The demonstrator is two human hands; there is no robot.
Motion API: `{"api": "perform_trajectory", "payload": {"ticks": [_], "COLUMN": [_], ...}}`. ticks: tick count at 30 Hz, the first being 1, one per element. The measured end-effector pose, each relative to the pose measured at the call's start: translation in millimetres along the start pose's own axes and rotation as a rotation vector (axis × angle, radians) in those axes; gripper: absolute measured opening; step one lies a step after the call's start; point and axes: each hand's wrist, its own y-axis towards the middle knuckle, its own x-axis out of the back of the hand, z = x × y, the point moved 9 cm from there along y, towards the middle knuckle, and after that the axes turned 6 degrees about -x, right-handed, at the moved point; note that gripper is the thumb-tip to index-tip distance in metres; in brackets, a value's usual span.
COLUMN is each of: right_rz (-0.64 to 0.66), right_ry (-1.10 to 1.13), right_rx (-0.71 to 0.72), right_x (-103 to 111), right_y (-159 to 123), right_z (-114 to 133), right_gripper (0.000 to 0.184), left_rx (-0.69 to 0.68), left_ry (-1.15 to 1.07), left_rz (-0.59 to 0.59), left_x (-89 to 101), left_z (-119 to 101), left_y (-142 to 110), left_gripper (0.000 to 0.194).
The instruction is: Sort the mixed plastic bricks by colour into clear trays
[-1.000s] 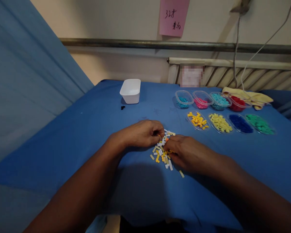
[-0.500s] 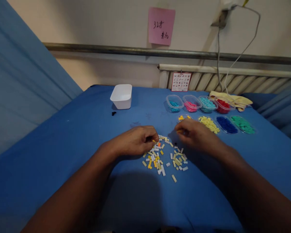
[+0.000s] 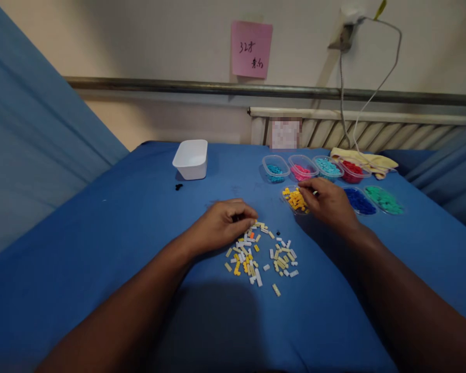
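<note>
Small toy building bricks, white, cream and yellow, lie loose in two clusters on the blue cloth: a left pile (image 3: 245, 259) and a right pile (image 3: 283, 258). At the top of the left pile, my left hand (image 3: 231, 221) is closed in a pinch, a yellow brick (image 3: 255, 221) showing at its fingertips. My right hand (image 3: 328, 201) reaches over the right side of a shallow clear tray of orange-yellow bricks (image 3: 294, 200). Its fingers are bent together; whatever they hold is hidden. This hand also covers most of the neighbouring pale-yellow tray.
Clear tubs of teal (image 3: 275, 172), pink (image 3: 302, 172), light-blue (image 3: 328, 167) and red bricks (image 3: 351, 170) line the back. Trays of dark-blue (image 3: 359, 201) and green bricks (image 3: 384, 199) sit right. A white bin (image 3: 191, 159) stands back left, black pieces (image 3: 178, 187) before it.
My right hand has left the pile and moved up and right to the orange-yellow tray, uncovering a separate right cluster. My left hand stays pinched by the left pile. The view has shifted.
</note>
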Motion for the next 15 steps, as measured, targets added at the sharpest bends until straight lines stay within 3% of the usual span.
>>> {"api": "perform_trajectory", "payload": {"ticks": [2, 6, 8, 11, 15], "right_rz": [-0.002, 0.236, 0.281, 0.251, 0.131], "right_ry": [0.113, 0.348, 0.386, 0.372, 0.138], "right_rx": [0.025, 0.201, 0.226, 0.214, 0.157], "right_x": [5.4, -14.2, -21.5, -22.0, -11.1], "right_y": [-8.5, -34.5, -42.2, -41.7, -28.3], "right_z": [24.9, 94.7, 113.4, 111.0, 61.3], "right_gripper": [0.017, 0.017, 0.015, 0.012, 0.017], "left_rx": [0.112, 0.239, 0.266, 0.280, 0.190], "left_ry": [-0.180, -0.437, -0.499, -0.525, -0.336], "left_rz": [-0.089, -0.157, -0.166, -0.138, -0.041], "left_x": [-3.5, -18.5, -23.1, -23.6, -2.7], "left_z": [12.0, 22.2, 22.6, 21.5, 9.9], "left_y": [-1.7, -4.3, -3.8, -3.0, -5.8], "left_gripper": [0.016, 0.021, 0.021, 0.024, 0.024]}}
